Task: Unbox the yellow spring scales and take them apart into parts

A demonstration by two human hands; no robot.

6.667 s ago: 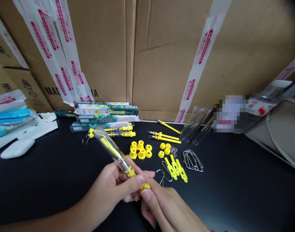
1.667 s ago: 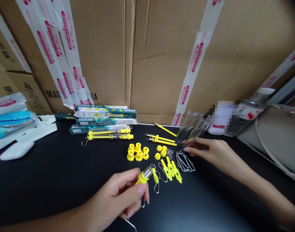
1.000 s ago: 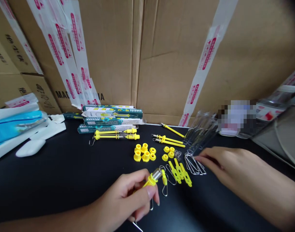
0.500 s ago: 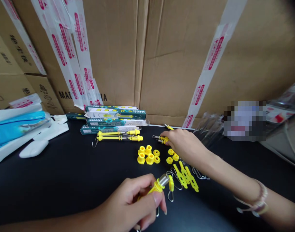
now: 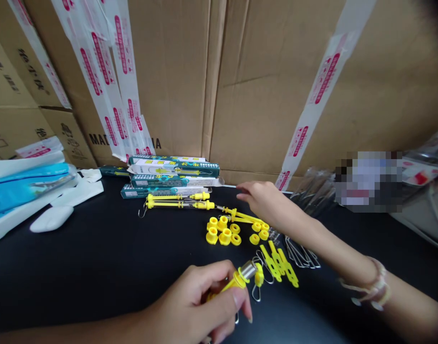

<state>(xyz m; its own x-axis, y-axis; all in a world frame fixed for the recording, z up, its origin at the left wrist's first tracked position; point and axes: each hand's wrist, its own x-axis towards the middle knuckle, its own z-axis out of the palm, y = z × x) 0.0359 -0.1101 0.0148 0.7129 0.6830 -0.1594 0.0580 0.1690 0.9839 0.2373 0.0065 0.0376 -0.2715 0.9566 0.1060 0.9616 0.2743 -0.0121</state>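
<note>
Two assembled spring scales [image 5: 177,201] lie beside loose yellow caps [image 5: 224,236]. Left hand [image 5: 188,301] pinches a half-built scale [image 5: 238,280]; right hand [image 5: 263,200] hovers, fingers slightly spread.

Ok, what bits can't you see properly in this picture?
Head view, the only one:
- The left hand covers most of the yellow part it holds.
- The right forearm partly hides the small spring.
- A pixelated patch blurs whatever is there.
</note>
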